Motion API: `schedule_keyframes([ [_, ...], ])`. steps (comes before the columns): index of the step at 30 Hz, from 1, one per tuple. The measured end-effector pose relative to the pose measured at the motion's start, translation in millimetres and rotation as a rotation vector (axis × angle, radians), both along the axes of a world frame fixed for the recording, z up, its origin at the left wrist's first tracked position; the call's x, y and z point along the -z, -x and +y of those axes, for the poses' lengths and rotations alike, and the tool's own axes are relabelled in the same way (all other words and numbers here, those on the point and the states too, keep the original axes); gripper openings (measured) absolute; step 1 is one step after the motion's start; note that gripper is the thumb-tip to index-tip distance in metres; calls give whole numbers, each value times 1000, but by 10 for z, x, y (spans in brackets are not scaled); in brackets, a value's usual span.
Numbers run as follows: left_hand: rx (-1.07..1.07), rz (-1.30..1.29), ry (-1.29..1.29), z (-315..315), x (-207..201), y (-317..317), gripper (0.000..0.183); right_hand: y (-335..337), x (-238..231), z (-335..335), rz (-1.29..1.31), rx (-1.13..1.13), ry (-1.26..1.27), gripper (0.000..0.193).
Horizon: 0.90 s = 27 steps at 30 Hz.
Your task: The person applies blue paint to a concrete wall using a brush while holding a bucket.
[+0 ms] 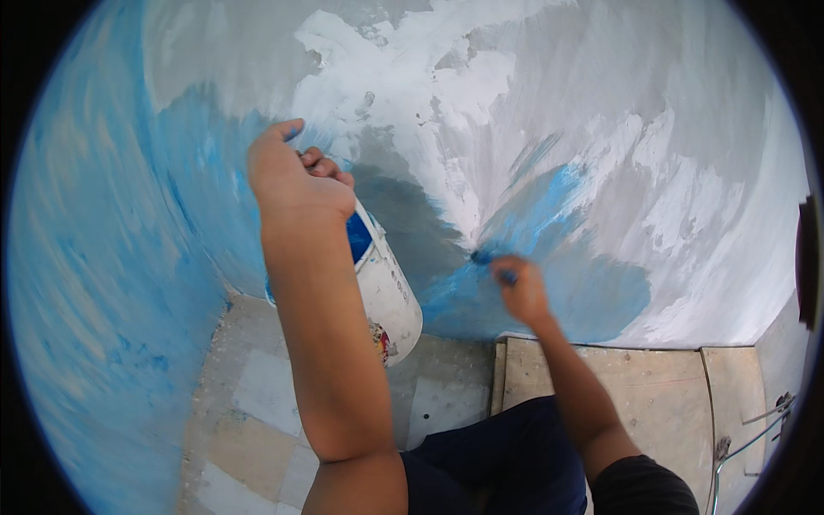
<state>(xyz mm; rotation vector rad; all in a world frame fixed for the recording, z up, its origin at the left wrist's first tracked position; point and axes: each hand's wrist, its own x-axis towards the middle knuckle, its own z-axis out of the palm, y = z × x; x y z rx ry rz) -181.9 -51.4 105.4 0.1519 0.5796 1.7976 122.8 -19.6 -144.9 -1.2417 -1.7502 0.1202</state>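
Note:
My left hand (300, 167) is raised at left of centre, its finger and thumb side stretched toward the wall and the other fingers curled. Below it hangs a white paint bucket (390, 296), partly behind my forearm, with blue paint (358, 238) inside. My left hand seems to carry the bucket, though the exact grip is hidden. My right hand (522, 287), slightly blurred, is closed around a paintbrush (482, 257). The brush's dark tip touches the wall (455, 146) at the lower edge of a white patch, where blue streaks fan out.
On the left a second wall (94, 257) is covered in light blue paint and meets the first at a corner. Pale floor tiles (266, 386) lie below. A wooden board (618, 378) is at lower right, with a thin metal rod (719, 481) beside it.

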Motion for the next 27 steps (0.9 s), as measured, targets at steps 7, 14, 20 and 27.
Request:
schedule_keyframes([
  [7,-101,1,0,-133,-41,109,24,-13,-1092,-168,-29,220,-551,27],
  [14,-98,38,-6,-149,-68,-76,24,437,662,0,-408,259,-236,38],
  [20,-111,-4,-28,-167,-40,95,25,550,460,-88,-300,20,126,28],
  [27,-48,-22,-51,-224,-76,-74,26,257,-1194,-216,-257,167,-433,38],
])
